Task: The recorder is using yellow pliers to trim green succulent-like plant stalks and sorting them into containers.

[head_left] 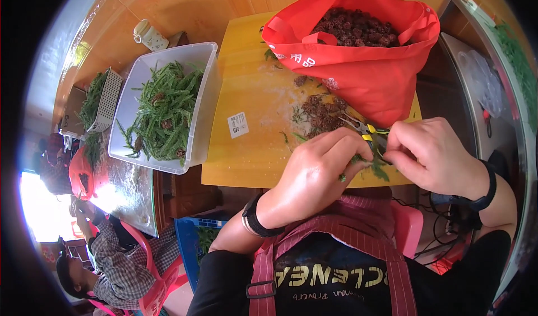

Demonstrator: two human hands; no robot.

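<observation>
My left hand (322, 162) is closed around a green pine sprig (380, 169), whose needles stick out between and below the fingers. Close by on the right, my right hand (428, 153) pinches thumb and forefinger together at the sprig's edge; what lies between those fingertips is too small to make out. Just beyond both hands, pliers (367, 130) with yellow and black handles lie on the yellow board (246, 162). Their jaws point at a small heap of brown pine cones (322, 114). Behind the heap stands a red bag (358, 72), open at the top and full of pine cones (356, 27).
Left of the board, a clear plastic bin (202, 108) holds green sprigs (159, 114) with some cones. A patterned cup (150, 36) stands behind it. Farther left, a person (120, 260) in checked clothes sits at another table. A blue crate (188, 249) is below; cables (440, 221) hang at right.
</observation>
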